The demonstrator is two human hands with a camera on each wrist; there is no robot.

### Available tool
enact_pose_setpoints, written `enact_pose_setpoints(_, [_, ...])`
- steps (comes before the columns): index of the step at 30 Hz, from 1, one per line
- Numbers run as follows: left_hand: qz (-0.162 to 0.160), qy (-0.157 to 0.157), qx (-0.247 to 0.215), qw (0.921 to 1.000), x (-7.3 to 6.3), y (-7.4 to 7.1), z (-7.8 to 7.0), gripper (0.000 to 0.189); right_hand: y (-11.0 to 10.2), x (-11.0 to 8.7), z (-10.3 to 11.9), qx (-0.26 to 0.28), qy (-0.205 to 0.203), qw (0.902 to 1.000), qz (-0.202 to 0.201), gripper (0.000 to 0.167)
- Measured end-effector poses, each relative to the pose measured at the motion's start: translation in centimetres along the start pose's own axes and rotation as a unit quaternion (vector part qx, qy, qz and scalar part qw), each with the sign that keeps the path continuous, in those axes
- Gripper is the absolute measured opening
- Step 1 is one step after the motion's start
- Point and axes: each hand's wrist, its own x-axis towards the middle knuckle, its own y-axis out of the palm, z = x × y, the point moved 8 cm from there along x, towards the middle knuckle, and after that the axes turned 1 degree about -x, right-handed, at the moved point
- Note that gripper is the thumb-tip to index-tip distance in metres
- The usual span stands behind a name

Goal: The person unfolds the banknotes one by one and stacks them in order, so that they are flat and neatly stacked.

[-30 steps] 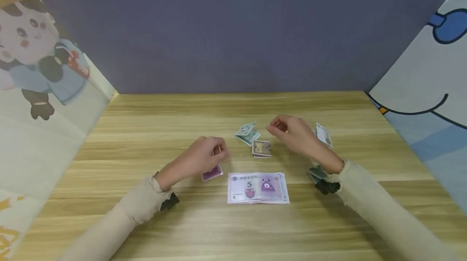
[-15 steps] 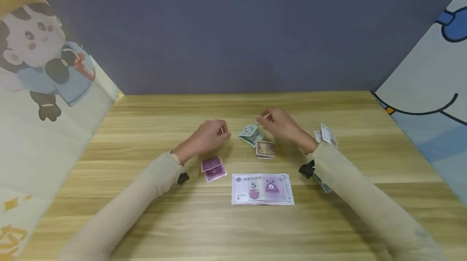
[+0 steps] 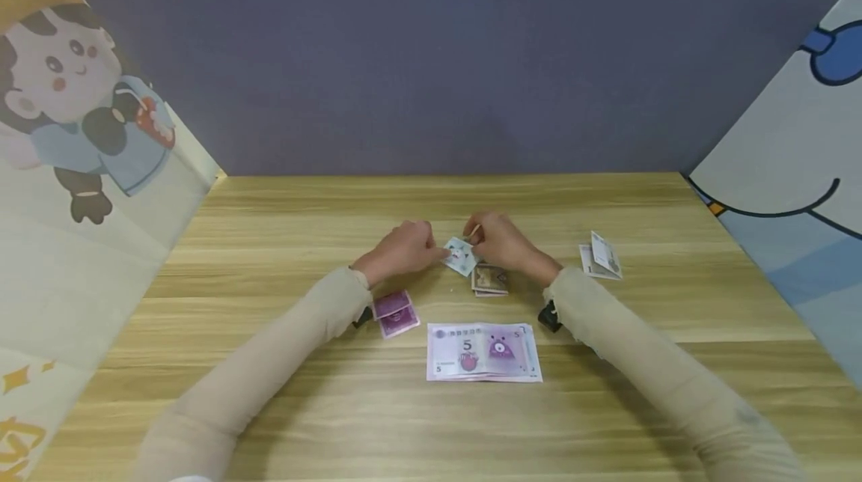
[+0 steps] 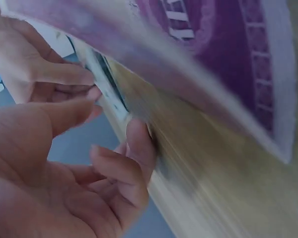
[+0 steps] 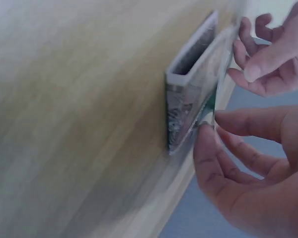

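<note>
A small folded green play banknote [image 3: 461, 257] lies between both hands near the middle of the table. My left hand [image 3: 402, 250] holds its left edge with thumb and fingertips. At the other edge my right hand [image 3: 503, 245] pinches the note; in the right wrist view, thumb and index fingertip [image 5: 206, 141] meet on it. Just below stands a folded brown banknote [image 3: 490, 281], close to the right hand. A folded purple banknote [image 3: 397, 315] sits by the left wrist and looms large in the left wrist view.
A flat stack of purple 5 notes [image 3: 483, 352] lies front centre on the wooden table [image 3: 323, 429]. A folded whitish note [image 3: 601, 256] stands at the right. Black wrist cameras hang under both sleeves. A dark wall [image 3: 444, 63] bounds the back.
Both hands have closed in on the green note, the left moving rightward and the right lower, and they have taken hold of its edges. The other notes stay put.
</note>
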Motion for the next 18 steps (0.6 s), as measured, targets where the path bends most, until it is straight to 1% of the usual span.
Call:
enact_pose_setpoints(2, [0.012, -0.019, 0.013, 0.9997, 0.2, 0.4, -0.2, 0.045, 0.2, 0.2, 0.2, -0.001, -0.015, 0.9999, -0.007, 0.027])
enact_pose_setpoints(4, [0.016, -0.032, 0.027, 0.999, 0.2, 0.6, -0.4, 0.044, 0.5, 0.4, 0.5, -0.004, -0.033, 0.9994, -0.013, 0.025])
enact_pose_setpoints(6, [0.018, -0.039, 0.037, 0.9984, 0.3, 0.8, -0.6, 0.043, 0.6, 0.5, 0.8, -0.006, -0.048, 0.9986, -0.018, 0.024])
enact_pose_setpoints(8, [0.022, -0.041, 0.036, 0.9983, 0.3, 0.8, -0.7, 0.043, 0.6, 0.6, 0.9, -0.002, -0.059, 0.998, -0.023, 0.023])
enact_pose_setpoints(11, [0.035, -0.052, 0.006, 0.998, 0.3, 0.7, -0.4, 0.043, 0.6, 0.7, 1.0, 0.012, -0.07, 0.9971, -0.028, 0.023])
enact_pose_setpoints(13, [0.042, -0.065, -0.034, 0.9965, 0.2, 0.6, 0.1, 0.043, 0.4, 0.7, 1.1, 0.03, -0.078, 0.996, -0.032, 0.02])
enact_pose_setpoints(16, [0.05, -0.08, -0.095, 0.991, 0.2, 0.5, 0.9, 0.041, 0.2, 0.6, 1.3, 0.062, -0.094, 0.9928, -0.042, 0.017])
enact_pose_setpoints(18, [0.049, -0.078, -0.128, 0.9874, 0.3, 0.4, 1.2, 0.035, -0.1, 0.6, 1.4, 0.079, -0.101, 0.9903, -0.054, 0.015])
